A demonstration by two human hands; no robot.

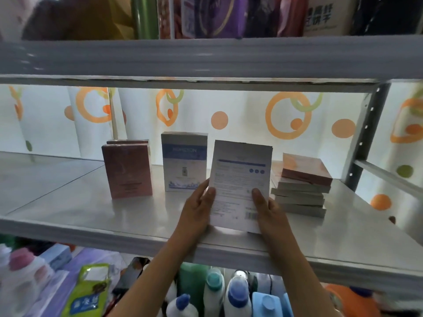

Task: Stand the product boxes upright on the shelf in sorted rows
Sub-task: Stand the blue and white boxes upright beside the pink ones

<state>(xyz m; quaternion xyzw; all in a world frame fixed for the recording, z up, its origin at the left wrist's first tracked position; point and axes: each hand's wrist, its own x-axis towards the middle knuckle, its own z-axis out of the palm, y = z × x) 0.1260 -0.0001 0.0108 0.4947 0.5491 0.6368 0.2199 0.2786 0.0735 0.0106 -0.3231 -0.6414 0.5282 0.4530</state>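
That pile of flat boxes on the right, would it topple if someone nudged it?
Probably it would slide apart rather than topple: the stack of flat boxes is low, but its layers already sit skewed. The pink box on top lies crooked, so it would likely slip first.

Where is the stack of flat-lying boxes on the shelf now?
In the head view, the stack of flat boxes lies on the right part of the middle shelf, just right of the white box that both hands hold.

A white box (240,179) with blue print and a barcode stands near the shelf's (91,213) front edge, tilted slightly. Behind it, a white-blue box (184,161) and pink boxes (127,170) stand upright mid-shelf. Toward the right end, a stack (302,191) lies flat, pink box on top.
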